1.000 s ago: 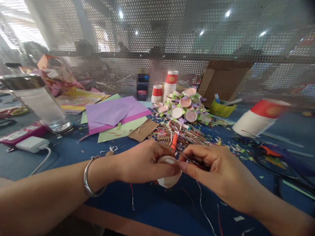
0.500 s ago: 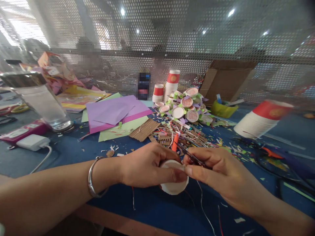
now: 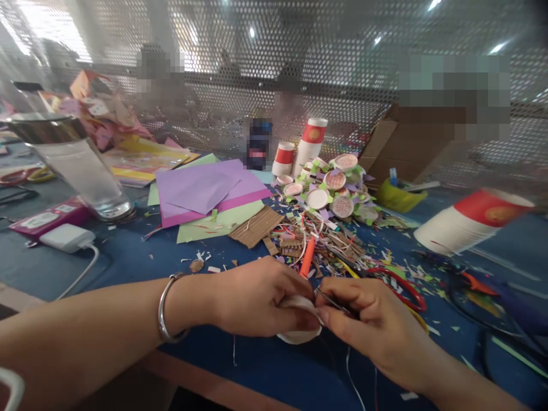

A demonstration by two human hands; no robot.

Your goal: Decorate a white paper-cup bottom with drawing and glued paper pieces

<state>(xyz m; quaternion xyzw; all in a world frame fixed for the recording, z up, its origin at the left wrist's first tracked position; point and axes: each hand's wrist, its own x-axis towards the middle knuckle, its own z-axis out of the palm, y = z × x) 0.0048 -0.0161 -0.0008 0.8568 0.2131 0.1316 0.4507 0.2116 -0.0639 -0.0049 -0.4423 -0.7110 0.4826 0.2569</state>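
Note:
My left hand (image 3: 257,297) is closed around a small white paper cup bottom (image 3: 299,334), held just above the blue table (image 3: 265,371). My right hand (image 3: 368,325) is closed on a thin pair of scissors (image 3: 334,301) whose tip meets the cup piece at its rim. A silver bangle (image 3: 165,311) sits on my left wrist. Thin paper strips hang below the hands.
Beyond the hands lies a heap of paper and cardboard scraps (image 3: 317,245) with an orange pen (image 3: 307,257). Purple paper sheets (image 3: 205,191), a glass (image 3: 81,165), a white charger (image 3: 66,237), stacked red-and-white cups (image 3: 310,145), a tipped cup (image 3: 471,220) and decorated cup bottoms (image 3: 334,188) surround them. A perforated screen stands behind.
The camera view has shifted, so both hands sit lower in frame. The cup piece has turned in my left hand and shows less of itself. Both hands keep their grip.

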